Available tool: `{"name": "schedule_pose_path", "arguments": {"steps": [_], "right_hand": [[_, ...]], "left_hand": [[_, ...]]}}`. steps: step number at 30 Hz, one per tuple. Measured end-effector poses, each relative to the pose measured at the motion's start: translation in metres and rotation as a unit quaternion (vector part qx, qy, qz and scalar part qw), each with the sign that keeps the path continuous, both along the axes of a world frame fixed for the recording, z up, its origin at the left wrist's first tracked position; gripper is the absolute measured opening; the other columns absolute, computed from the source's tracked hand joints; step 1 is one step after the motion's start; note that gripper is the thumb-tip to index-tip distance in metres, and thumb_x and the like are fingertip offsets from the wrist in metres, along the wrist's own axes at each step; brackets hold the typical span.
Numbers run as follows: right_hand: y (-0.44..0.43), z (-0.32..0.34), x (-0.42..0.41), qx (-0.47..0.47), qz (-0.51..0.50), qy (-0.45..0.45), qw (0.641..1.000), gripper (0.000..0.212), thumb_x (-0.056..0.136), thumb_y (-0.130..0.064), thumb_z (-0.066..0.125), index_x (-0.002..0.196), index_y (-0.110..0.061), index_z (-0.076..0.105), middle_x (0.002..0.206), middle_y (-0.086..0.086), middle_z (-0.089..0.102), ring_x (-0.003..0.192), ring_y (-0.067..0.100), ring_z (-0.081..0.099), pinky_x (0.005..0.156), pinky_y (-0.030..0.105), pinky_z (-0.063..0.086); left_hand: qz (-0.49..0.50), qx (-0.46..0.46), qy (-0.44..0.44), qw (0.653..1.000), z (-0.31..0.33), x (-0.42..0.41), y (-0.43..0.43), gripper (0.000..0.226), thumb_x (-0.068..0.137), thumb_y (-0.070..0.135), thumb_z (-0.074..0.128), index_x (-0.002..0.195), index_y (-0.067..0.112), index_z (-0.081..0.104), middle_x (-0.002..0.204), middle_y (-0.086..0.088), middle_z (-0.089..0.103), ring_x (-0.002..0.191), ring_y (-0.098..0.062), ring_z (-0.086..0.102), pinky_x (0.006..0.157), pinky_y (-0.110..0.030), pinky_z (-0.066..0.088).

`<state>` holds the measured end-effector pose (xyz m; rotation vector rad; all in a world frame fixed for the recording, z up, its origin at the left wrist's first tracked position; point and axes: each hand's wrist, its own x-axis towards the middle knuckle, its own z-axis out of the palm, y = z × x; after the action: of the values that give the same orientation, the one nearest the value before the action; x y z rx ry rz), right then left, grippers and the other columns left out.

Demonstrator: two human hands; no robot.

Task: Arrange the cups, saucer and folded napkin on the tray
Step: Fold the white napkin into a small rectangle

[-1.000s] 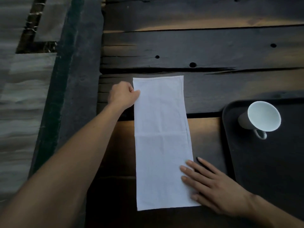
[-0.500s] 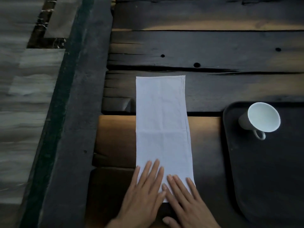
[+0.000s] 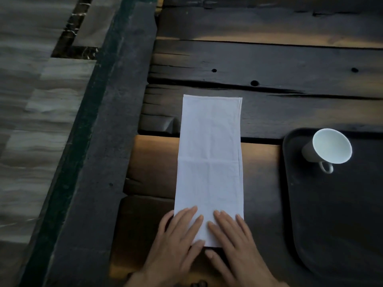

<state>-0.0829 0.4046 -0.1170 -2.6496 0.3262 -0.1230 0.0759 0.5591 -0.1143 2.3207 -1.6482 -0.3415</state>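
Observation:
A white napkin (image 3: 210, 162), folded into a long strip, lies flat on the dark wooden table and runs away from me. My left hand (image 3: 176, 243) and my right hand (image 3: 234, 243) rest side by side on its near end, fingers spread and pressing flat on the cloth; neither grips it. To the right sits a black tray (image 3: 331, 224). A white cup (image 3: 327, 149) with its handle toward me stands in the tray's far left corner. No saucer or second cup is in view.
The table (image 3: 269, 65) is made of dark rough planks with gaps and knot holes. A dark ledge (image 3: 107, 141) runs along its left side, with pale flooring (image 3: 31, 121) beyond it.
My left hand left the napkin's far left edge and came down to the near end beside my right hand. Both hands now lie flat there, slightly farther onto the cloth.

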Motion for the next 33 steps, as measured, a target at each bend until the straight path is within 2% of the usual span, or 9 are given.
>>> {"name": "schedule_pose_path", "arguments": {"steps": [9,14,18,21,24,27,29,31,33], "right_hand": [[-0.164,0.029,0.138,0.182,-0.326,0.001,0.927,0.050,0.093,-0.026,0.063,0.140,-0.012,0.052,0.134,0.008,0.060,0.122,0.025,0.057,0.103,0.035,0.042],[-0.218,0.039,0.189,0.188,-0.399,0.055,0.896,0.049,0.094,-0.028,0.058,0.139,-0.009,0.053,0.113,0.007,0.068,0.113,0.026,0.061,0.090,0.029,0.043],[-0.241,0.045,0.212,0.197,-0.428,0.089,0.877,0.023,0.088,-0.025,0.058,0.093,-0.006,0.071,0.082,0.013,0.064,0.089,0.030,0.061,0.071,0.032,0.048],[-0.250,0.046,0.226,0.229,-0.442,0.105,0.861,0.029,0.085,-0.026,0.066,0.078,0.002,0.066,0.074,0.019,0.063,0.075,0.035,0.062,0.064,0.035,0.052],[-0.259,0.044,0.238,0.281,-0.454,0.120,0.837,0.037,0.082,-0.029,0.073,0.066,-0.014,0.044,0.078,0.009,0.049,0.069,0.026,0.045,0.050,0.028,0.032],[-0.267,0.041,0.244,0.317,-0.456,0.136,0.820,0.041,0.079,-0.025,0.079,0.066,-0.016,0.042,0.092,0.006,0.047,0.066,0.026,0.042,0.050,0.030,0.035],[-0.269,0.037,0.246,0.355,-0.450,0.119,0.811,0.023,0.078,-0.017,0.081,0.083,-0.006,0.062,0.096,0.011,0.060,0.076,0.025,0.059,0.068,0.040,0.056],[-0.270,0.036,0.243,0.401,-0.444,0.095,0.796,0.022,0.080,-0.008,0.079,0.096,-0.001,0.066,0.104,0.013,0.069,0.092,0.027,0.068,0.088,0.044,0.059],[-0.269,0.043,0.236,0.413,-0.420,0.072,0.805,0.015,0.081,-0.003,0.076,0.092,-0.004,0.065,0.098,0.014,0.070,0.086,0.024,0.068,0.089,0.041,0.060]], "left_hand": [[0.280,-0.093,0.171,0.940,0.016,0.157,-0.157,0.044,0.097,0.031,0.060,0.138,0.014,0.056,0.143,-0.006,0.049,0.124,-0.023,0.053,0.106,-0.033,0.041],[0.329,-0.049,0.224,0.916,0.014,0.212,-0.214,0.035,0.093,0.034,0.063,0.127,0.026,0.057,0.125,0.001,0.057,0.102,-0.012,0.058,0.082,-0.029,0.048],[0.375,-0.087,0.314,0.868,0.016,0.225,-0.236,0.024,0.090,0.024,0.070,0.110,0.029,0.057,0.092,0.013,0.061,0.081,-0.003,0.061,0.058,-0.019,0.047],[0.391,-0.099,0.365,0.839,0.020,0.229,-0.247,0.023,0.088,0.015,0.071,0.105,0.025,0.058,0.089,0.009,0.066,0.081,-0.006,0.066,0.062,-0.023,0.053],[0.396,-0.105,0.409,0.815,0.025,0.236,-0.255,0.013,0.090,0.009,0.069,0.098,0.019,0.065,0.089,0.005,0.070,0.077,-0.006,0.068,0.059,-0.019,0.056],[0.389,-0.089,0.430,0.810,0.030,0.243,-0.259,0.008,0.094,0.008,0.064,0.097,0.011,0.071,0.085,0.003,0.072,0.071,-0.005,0.068,0.055,-0.014,0.055],[0.389,-0.081,0.450,0.800,0.033,0.246,-0.259,0.009,0.095,0.010,0.063,0.099,0.008,0.071,0.091,-0.001,0.075,0.081,-0.012,0.072,0.070,-0.023,0.059],[0.384,-0.077,0.469,0.791,0.037,0.245,-0.256,0.013,0.096,0.014,0.063,0.104,0.007,0.071,0.099,-0.004,0.076,0.091,-0.017,0.073,0.082,-0.031,0.060],[0.371,-0.081,0.482,0.789,0.046,0.244,-0.251,0.015,0.097,0.016,0.063,0.107,0.009,0.071,0.101,-0.003,0.077,0.093,-0.018,0.074,0.084,-0.034,0.060]]}}
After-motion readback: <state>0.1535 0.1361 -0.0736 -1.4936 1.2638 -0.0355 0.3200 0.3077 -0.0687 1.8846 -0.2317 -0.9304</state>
